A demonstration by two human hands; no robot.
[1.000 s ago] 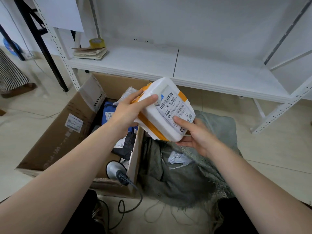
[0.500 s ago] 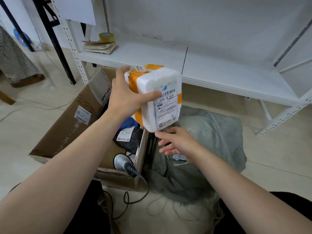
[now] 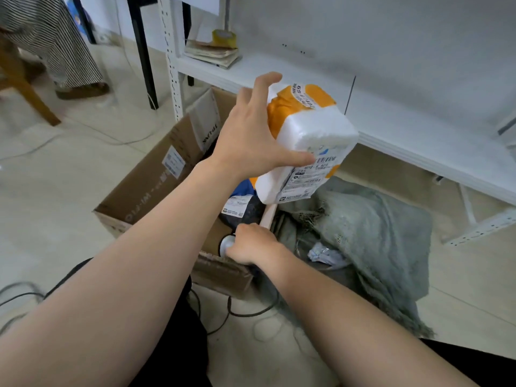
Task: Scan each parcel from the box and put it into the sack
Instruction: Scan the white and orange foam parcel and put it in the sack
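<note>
Parcel (image 3: pixel 307 141) now hangs from the left hand (image 3: pixel 251 146) alone, fingers spread round its end, above the edge between box (image 3: pixel 150 185) and sack (image 3: pixel 377 233); the right hand (image 3: pixel 251 244) has dropped to curl round the scanner (image 3: pixel 225 243), so scanning is likely next.

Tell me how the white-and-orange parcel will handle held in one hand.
Probably light for its bulk: the left hand alone holds the parcel aloft. Likely soft-skinned but shape-keeping: its foam wrap looks padded with rounded corners. Possibly slippery where the orange tape looks smooth, so the wide grip may shift.
</note>
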